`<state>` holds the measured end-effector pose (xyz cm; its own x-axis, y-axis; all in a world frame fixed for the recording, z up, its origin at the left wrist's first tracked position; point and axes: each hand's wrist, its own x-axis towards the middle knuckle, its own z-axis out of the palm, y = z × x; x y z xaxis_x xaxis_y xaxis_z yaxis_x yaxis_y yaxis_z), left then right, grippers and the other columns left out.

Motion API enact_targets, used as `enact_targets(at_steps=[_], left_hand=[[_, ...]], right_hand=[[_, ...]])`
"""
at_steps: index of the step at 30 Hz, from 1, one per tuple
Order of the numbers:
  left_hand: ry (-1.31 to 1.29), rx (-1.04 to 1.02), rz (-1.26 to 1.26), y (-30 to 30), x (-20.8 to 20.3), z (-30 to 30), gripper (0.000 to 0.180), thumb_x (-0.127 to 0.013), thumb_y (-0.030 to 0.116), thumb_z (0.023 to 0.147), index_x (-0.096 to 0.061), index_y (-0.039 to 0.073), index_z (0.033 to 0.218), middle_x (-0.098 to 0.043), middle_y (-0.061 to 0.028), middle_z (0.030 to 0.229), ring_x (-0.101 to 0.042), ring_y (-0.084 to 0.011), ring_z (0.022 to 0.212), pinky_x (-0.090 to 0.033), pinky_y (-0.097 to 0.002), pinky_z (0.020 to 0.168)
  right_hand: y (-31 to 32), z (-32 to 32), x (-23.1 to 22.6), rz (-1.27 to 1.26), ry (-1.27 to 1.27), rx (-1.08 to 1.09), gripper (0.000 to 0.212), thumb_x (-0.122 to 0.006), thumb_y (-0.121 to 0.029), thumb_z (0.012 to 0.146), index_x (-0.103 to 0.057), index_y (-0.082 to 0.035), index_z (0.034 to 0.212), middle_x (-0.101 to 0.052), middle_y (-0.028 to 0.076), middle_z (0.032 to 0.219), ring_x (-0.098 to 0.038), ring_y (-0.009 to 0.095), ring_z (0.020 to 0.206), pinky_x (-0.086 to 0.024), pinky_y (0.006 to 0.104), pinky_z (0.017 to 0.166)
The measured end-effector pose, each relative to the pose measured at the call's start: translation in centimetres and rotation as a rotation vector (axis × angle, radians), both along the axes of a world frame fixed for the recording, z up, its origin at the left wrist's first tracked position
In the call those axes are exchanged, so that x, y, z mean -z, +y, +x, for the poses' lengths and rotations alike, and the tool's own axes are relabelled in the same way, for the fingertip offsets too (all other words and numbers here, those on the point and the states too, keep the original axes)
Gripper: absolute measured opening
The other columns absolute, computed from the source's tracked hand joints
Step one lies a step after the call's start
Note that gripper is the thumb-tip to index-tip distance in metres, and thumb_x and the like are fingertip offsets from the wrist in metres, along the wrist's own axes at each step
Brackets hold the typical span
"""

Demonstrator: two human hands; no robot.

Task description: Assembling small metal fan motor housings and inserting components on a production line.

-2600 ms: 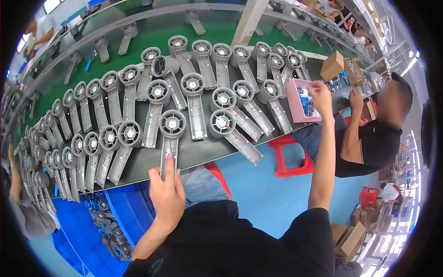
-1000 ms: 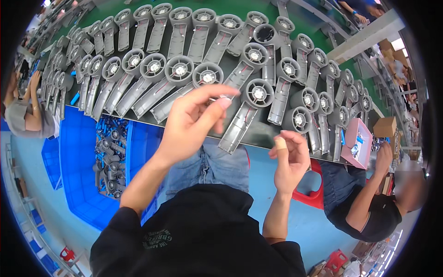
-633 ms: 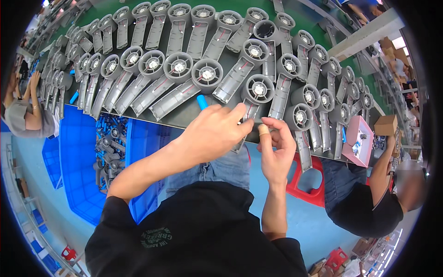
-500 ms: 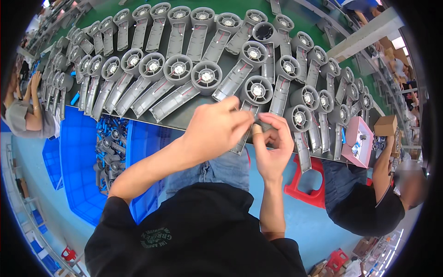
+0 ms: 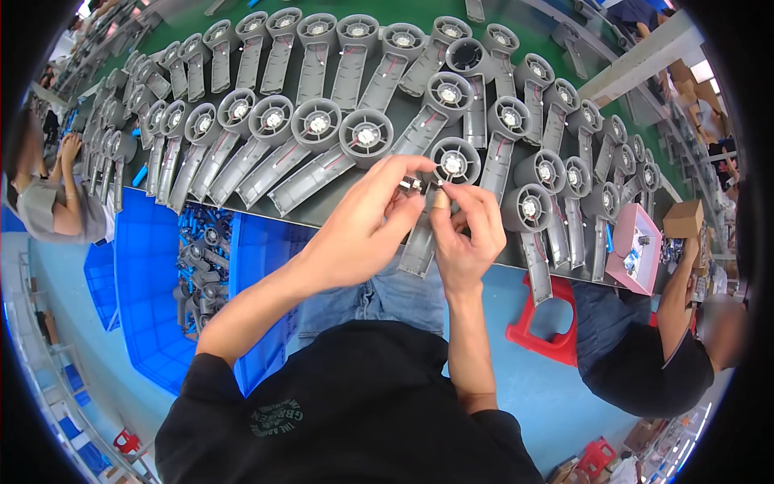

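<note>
Between finger and thumb, my left hand (image 5: 355, 226) pinches a small dark part with a silvery face (image 5: 411, 185). Close beside it, my right hand (image 5: 468, 242) is closed in a pinch at the dark part's side; what its fingertips hold is too small to name. A tan wrap covers its thumb tip. Both hands are above a grey handheld-fan half (image 5: 455, 161), whose round caged head points away from me. Its open handle shell (image 5: 418, 250) shows below, partly hidden by my hands. Another fan half (image 5: 367, 139) lies just left of them, its handle slanting toward the bench edge.
Rows of similar fan halves cover the dark bench (image 5: 310, 211). A blue bin (image 5: 149, 298) of loose grey and blue parts stands at left. To the right are a pink box (image 5: 637, 250), a red stool (image 5: 548, 343) and a seated co-worker (image 5: 645, 355); another person (image 5: 56, 202) works at far left.
My left hand has turned and its fingers have parted somewhat, so the small dark part shows. My right hand has shifted slightly left. The whole view has moved a little.
</note>
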<state>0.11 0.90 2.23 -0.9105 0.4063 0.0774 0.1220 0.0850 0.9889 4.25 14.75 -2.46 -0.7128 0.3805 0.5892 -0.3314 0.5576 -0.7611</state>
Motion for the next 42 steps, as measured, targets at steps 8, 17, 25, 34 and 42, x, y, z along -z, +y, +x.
enact_targets(at_steps=[8, 17, 25, 34, 42], left_hand=[[0.336, -0.074, -0.106, -0.4, 2.1, 0.6, 0.026, -0.061, 0.001, 0.088, -0.060, -0.003, 0.113, -0.067, -0.0182, 0.090, -0.067, -0.0316, 0.078, -0.053, -0.0353, 0.067], [0.294, -0.061, -0.023, -0.3, 2.7, 0.6, 0.031, -0.068, -0.003, 0.081, -0.069, 0.000, 0.111, -0.070, -0.0156, 0.104, -0.069, -0.0212, 0.091, -0.054, -0.0289, 0.079], [0.445, 0.033, -0.012, -0.8, 3.9, -0.5, 0.032, -0.068, -0.006, 0.078, -0.069, -0.001, 0.110, -0.070, -0.0134, 0.109, -0.068, -0.0239, 0.093, -0.052, -0.0313, 0.083], [0.451, 0.072, -0.056, -1.2, 3.9, -0.6, 0.030, -0.066, -0.004, 0.081, -0.067, -0.004, 0.111, -0.070, -0.0170, 0.102, -0.067, -0.0294, 0.090, -0.052, -0.0346, 0.080], [0.471, 0.135, -0.060, -1.4, 3.1, -1.2, 0.034, -0.064, -0.008, 0.079, -0.067, -0.003, 0.112, -0.069, -0.0168, 0.094, -0.066, -0.0290, 0.086, -0.051, -0.0354, 0.078]], right_hand=[[0.1, 0.4, 0.2, -0.009, -0.035, -0.016, 0.015, -0.070, 0.006, 0.079, -0.070, 0.000, 0.093, -0.057, 0.003, 0.088, -0.044, 0.003, 0.057, -0.035, 0.0185, 0.048], [0.5, 0.6, -0.3, -0.121, -0.097, -0.113, 0.013, -0.068, 0.006, 0.080, -0.068, 0.001, 0.091, -0.057, 0.003, 0.085, -0.047, 0.004, 0.061, -0.037, 0.0192, 0.051], [0.9, 0.5, -0.5, -0.179, -0.155, -0.193, 0.012, -0.069, 0.007, 0.078, -0.067, 0.002, 0.089, -0.058, 0.003, 0.084, -0.050, 0.005, 0.062, -0.039, 0.0193, 0.052], [1.2, 0.3, 0.2, 0.046, -0.008, -0.155, 0.018, -0.072, 0.009, 0.074, -0.066, 0.001, 0.089, -0.059, 0.006, 0.087, -0.050, 0.004, 0.056, -0.040, 0.0193, 0.046], [1.3, 0.1, 0.6, 0.146, 0.024, -0.140, 0.016, -0.071, 0.009, 0.075, -0.065, 0.002, 0.087, -0.060, 0.005, 0.086, -0.050, 0.005, 0.056, -0.040, 0.0201, 0.046]])
